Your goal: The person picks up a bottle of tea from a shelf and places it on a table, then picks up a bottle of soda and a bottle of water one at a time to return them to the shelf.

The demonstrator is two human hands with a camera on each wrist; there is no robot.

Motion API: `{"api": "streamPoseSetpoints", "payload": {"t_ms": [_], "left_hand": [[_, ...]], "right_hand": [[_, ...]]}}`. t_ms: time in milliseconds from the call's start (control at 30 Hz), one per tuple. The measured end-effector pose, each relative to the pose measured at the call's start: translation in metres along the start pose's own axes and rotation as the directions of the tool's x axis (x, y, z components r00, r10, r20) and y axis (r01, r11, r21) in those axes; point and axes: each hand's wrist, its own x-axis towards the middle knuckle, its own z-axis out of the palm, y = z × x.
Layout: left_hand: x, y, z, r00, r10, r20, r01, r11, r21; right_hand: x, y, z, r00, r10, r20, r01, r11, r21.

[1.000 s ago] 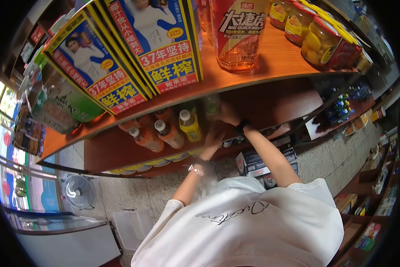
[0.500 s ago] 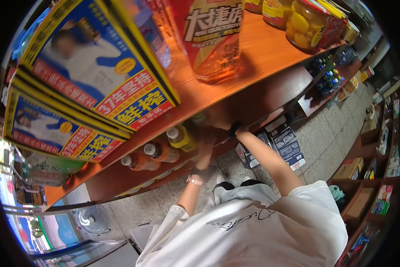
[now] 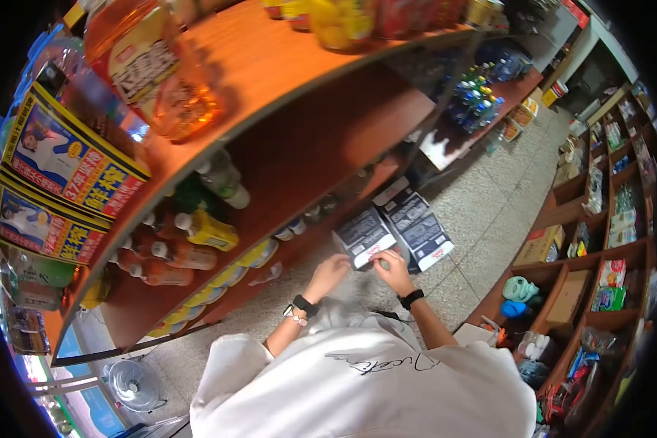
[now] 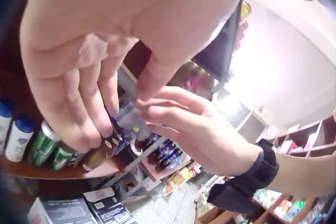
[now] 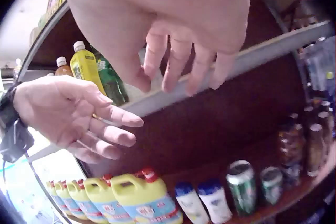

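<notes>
Both hands are in front of the white shirt, beside the curved shelf. The left hand (image 3: 328, 276) has loosely bent fingers and holds nothing; the left wrist view shows it (image 4: 105, 40) from close up. Close to its right, the right hand (image 3: 392, 271) is also empty, its fingers relaxed and hanging in the right wrist view (image 5: 184, 24). On the shelf board (image 3: 306, 139) stand a yellow-labelled bottle (image 3: 213, 232), several orange bottles and a pale green bottle (image 3: 224, 179). In the right wrist view, a yellow bottle (image 5: 86, 67) stands beside a green bottle (image 5: 111, 79).
Yellow jugs (image 5: 144, 198), white bottles and green cans (image 5: 241, 184) line a lower shelf. Dark printed boxes (image 3: 419, 233) lie on the floor beyond the hands. A fan (image 3: 135, 385) is lower left; stocked shelving (image 3: 562, 292) runs along the right.
Both hands have come out from the shelf beside the bottles and are now in front of the body. The head view has swung, shifting the shelf and its goods leftward.
</notes>
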Motion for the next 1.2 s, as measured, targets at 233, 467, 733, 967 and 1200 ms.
{"api": "streamPoseSetpoints", "payload": {"t_ms": [233,467,733,967,1200], "left_hand": [[0.021,0.060,0.177,0.891,0.207,0.404,-0.274,0.955,0.115],[-0.005,0.148,0.351,0.649,0.161,0.743,-0.436,0.880,0.191],[-0.032,0.158,0.488,0.348,0.217,0.912,-0.601,0.798,0.040],[0.015,0.171,0.539,0.256,0.144,0.956,-0.640,0.766,0.056],[0.092,0.223,0.618,0.247,0.176,0.953,-0.607,0.794,0.011]], "right_hand": [[-0.170,0.056,-0.141,0.828,0.346,-0.442,-0.360,0.931,0.055],[-0.297,0.093,-0.243,0.556,0.485,-0.675,-0.470,0.853,0.226],[-0.366,0.124,-0.314,0.514,0.503,-0.695,-0.528,0.824,0.206],[-0.358,0.164,-0.336,0.444,0.528,-0.724,-0.482,0.822,0.304],[-0.324,0.226,-0.406,0.402,0.586,-0.703,-0.553,0.768,0.324]]}}
